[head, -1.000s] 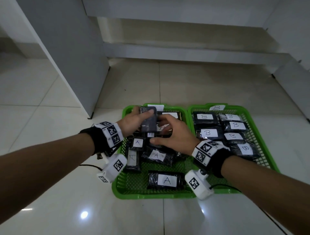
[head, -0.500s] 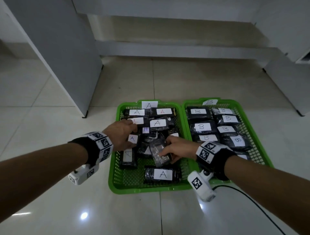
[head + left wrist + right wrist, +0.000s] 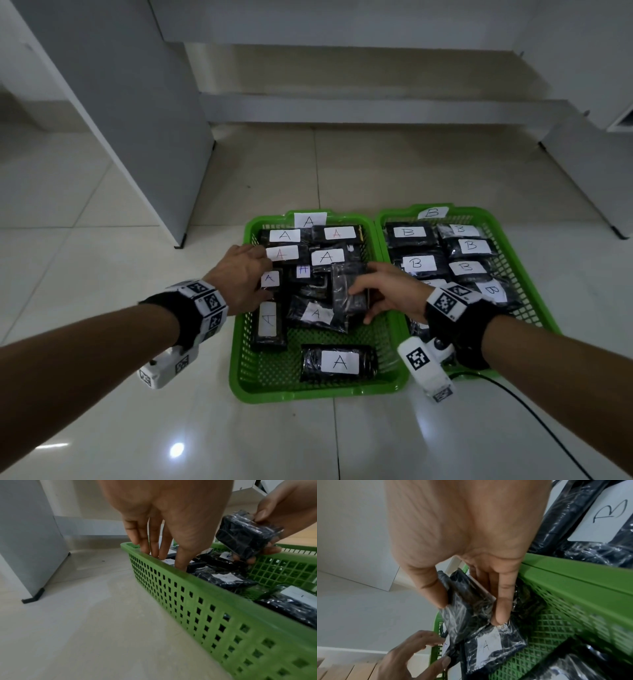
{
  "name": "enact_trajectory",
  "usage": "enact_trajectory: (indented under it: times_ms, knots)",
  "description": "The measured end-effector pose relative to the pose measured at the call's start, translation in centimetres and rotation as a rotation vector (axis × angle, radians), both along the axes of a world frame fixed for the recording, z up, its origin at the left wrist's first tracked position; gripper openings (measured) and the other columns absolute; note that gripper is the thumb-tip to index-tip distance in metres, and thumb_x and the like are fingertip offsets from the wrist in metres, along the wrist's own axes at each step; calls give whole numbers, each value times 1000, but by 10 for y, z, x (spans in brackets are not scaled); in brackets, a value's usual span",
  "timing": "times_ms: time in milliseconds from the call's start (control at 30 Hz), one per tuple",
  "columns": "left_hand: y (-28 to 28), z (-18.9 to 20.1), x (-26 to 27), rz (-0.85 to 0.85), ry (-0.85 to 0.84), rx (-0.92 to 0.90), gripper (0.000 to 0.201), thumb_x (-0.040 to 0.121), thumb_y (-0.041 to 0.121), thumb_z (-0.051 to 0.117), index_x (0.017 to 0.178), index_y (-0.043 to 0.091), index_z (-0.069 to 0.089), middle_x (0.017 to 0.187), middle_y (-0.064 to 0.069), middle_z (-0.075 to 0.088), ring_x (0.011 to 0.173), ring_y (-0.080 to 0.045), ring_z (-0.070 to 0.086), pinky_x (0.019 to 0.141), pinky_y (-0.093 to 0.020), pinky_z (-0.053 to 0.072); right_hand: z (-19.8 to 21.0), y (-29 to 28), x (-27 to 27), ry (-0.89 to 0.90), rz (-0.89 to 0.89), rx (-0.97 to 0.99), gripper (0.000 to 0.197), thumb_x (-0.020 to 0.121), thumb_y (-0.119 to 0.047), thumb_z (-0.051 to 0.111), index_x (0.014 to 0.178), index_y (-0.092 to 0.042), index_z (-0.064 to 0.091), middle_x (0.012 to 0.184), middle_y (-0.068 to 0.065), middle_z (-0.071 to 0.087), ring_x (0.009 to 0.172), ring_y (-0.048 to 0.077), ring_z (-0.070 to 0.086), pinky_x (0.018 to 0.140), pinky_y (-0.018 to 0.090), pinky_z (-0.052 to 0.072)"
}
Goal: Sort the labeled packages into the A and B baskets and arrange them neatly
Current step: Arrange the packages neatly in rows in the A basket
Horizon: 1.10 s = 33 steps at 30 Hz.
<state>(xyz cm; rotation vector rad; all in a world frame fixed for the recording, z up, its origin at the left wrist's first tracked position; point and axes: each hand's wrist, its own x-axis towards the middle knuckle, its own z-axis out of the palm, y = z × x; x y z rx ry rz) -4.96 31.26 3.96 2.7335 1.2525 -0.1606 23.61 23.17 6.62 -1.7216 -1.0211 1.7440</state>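
Two green baskets stand side by side on the floor: the A basket (image 3: 239,346) on the left and the B basket (image 3: 534,291) on the right. Black wrapped packages with white A labels (image 3: 339,362) lie loosely in the A basket. B packages (image 3: 409,233) sit in rows in the other. My right hand (image 3: 363,301) pinches a black package (image 3: 347,287) with no label showing, just above the middle of the A basket; in the right wrist view the thumb and fingers clamp this package (image 3: 467,608). My left hand (image 3: 260,270) reaches into the A basket's left side, its straight fingers (image 3: 154,545) touching packages there.
A grey cabinet panel (image 3: 137,120) stands on the floor to the left behind the baskets. A low ledge (image 3: 376,109) runs along the back wall. A black cable (image 3: 534,418) trails over the tiles at the right. Bare tiled floor surrounds the baskets.
A second ago both hands held the package at the back of the A basket. The left hand let go and moved to the left side; the right hand brought the package to the middle.
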Motion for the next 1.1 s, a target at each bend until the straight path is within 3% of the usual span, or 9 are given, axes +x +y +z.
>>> enact_trajectory:
  times_ms: [233, 367, 500, 600, 700, 833, 967, 1033, 1100]
  knots:
    - [1, -4, 2, -16, 76, 72, 51, 81, 58, 54, 116, 21, 62, 112, 2, 57, 107, -20, 51, 96, -37, 41, -2, 1, 0, 93, -71, 46, 49, 84, 2, 71, 127, -19, 58, 129, 16, 59, 110, 40, 67, 76, 53, 62]
    - [-1, 5, 6, -20, -74, 96, 57, 77, 63, 43, 106, 18, 64, 100, 1, 60, 95, -21, 56, 89, -39, 46, 0, 4, 7, 122, -96, 63, 44, 82, 3, 72, 122, -13, 65, 122, 17, 70, 109, 36, 70, 87, 52, 60]
    - [-10, 24, 26, 63, -487, -204, 49, 81, 62, 60, 110, 23, 63, 105, 11, 62, 96, -6, 58, 85, -33, 53, 2, 6, 10, 88, -92, 110, 55, 73, 15, 77, 121, -8, 62, 113, 19, 74, 106, 39, 71, 85, 45, 58]
    - [-19, 35, 49, 62, -524, -454, 82, 66, 62, 80, 136, 30, 51, 129, 16, 57, 116, -2, 54, 96, -27, 47, 5, 6, 5, 129, -73, 119, 63, 69, 23, 75, 122, -9, 63, 117, 15, 73, 106, 32, 72, 86, 44, 61]
    - [-23, 33, 61, 63, -548, -456, 82, 62, 53, 87, 133, 30, 54, 122, 14, 63, 109, -4, 61, 96, -29, 51, 7, 4, -4, 132, -40, 148, 65, 67, 23, 77, 121, -12, 65, 118, 9, 74, 108, 27, 71, 88, 42, 61]
    - [-23, 36, 56, 88, -605, -319, 63, 64, 33, 89, 119, 24, 59, 106, 12, 66, 96, -6, 64, 87, -29, 56, 0, 6, -6, -171, 81, 258, 71, 61, 17, 85, 119, -19, 63, 111, 4, 74, 98, 21, 74, 85, 41, 62]
    - [-20, 40, 41, 131, -593, -205, 60, 63, 28, 90, 114, 22, 58, 105, 11, 63, 92, -7, 60, 81, -22, 51, -7, 3, 0, -577, 288, 394, 52, 63, 2, 90, 106, -19, 70, 91, -3, 69, 71, 12, 67, 74, 45, 62]
    - [-19, 41, 39, 253, -649, -356, 47, 72, 28, 86, 112, 19, 63, 100, 7, 69, 86, -9, 66, 80, -26, 54, -8, 0, 2, -611, 301, 455, 50, 64, -4, 91, 106, -21, 69, 90, -7, 68, 68, 11, 67, 74, 43, 62]
    - [-21, 45, 42, 442, -877, -836, 28, 88, 21, 71, 112, 8, 66, 102, -8, 73, 91, -21, 71, 86, -37, 58, -5, -3, -1, -552, 267, 509, 64, 63, -12, 94, 117, -26, 63, 100, -10, 68, 73, 8, 70, 73, 41, 62]
